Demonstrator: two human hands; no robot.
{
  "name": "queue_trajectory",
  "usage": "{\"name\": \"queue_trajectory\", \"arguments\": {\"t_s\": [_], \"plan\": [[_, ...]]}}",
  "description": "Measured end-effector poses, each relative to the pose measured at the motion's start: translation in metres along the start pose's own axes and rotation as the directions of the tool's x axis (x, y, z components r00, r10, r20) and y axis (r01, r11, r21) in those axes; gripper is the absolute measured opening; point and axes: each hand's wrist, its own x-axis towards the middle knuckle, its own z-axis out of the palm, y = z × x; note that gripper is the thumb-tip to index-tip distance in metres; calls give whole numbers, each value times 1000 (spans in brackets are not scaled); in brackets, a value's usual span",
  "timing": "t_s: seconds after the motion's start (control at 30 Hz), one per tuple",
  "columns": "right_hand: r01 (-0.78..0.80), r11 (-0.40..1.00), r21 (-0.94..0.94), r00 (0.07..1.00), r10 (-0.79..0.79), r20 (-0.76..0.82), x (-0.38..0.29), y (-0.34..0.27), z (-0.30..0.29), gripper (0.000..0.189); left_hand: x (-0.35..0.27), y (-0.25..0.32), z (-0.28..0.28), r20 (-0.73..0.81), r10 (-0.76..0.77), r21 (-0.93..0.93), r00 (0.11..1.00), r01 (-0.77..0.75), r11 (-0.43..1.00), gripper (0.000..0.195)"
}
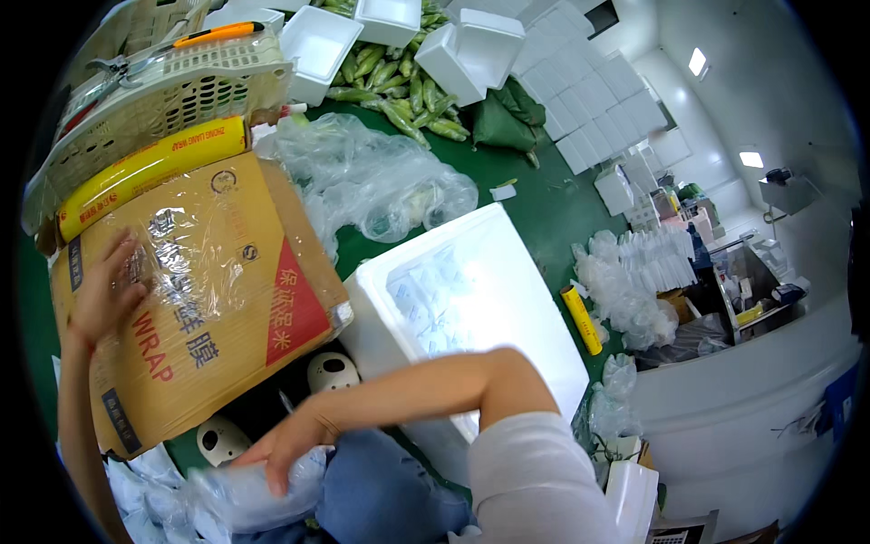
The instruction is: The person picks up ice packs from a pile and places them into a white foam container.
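My left hand (109, 292) is over the top of a taped cardboard carton (224, 340), fingers apart and nothing in them. Loose shiny film covers the print near it. Low in front of me, my right hand (292, 435) grips a translucent plastic pack (265, 493), blurred by motion. More pale plastic packs (146, 500) lie below it, beside my blue-clad knee (380, 476). Right of the carton stands a lidless white foam box (523, 292). Several small white packs (428, 299) lie inside it, towards its left side.
A yellow film roll (156, 170) lies along the carton's far edge, by a plastic basket (204, 95) with pruning shears (122, 68) on top. Beyond are plastic bags (380, 170), ears of corn (435, 126) and foam boxes (319, 47). Another yellow roll (581, 319) lies right.
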Motion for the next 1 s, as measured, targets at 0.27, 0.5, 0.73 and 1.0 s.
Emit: {"name": "queue_trajectory", "arguments": {"t_s": [0.27, 0.5, 0.73, 1.0], "plan": [[141, 772, -620, 894, -368, -255, -13, 24, 5, 57, -175, 128, 77, 399, -96, -876, 912, 410, 253, 110], [449, 88, -889, 312, -948, 65, -39, -22, 38, 80, -191, 107, 94, 246, -308, -961, 919, 189, -204, 87], [609, -64, -790, -284, -948, -143, -48, -13, 34, 68, -60, 224, 117, 211, 85, -901, 974, 228, -370, 89], [687, 222, -692, -644, -253, -722, -125, 105, 22, 54, -39, 236, 137, 507, 203, -842, 838, 430, 326, 63]]}}
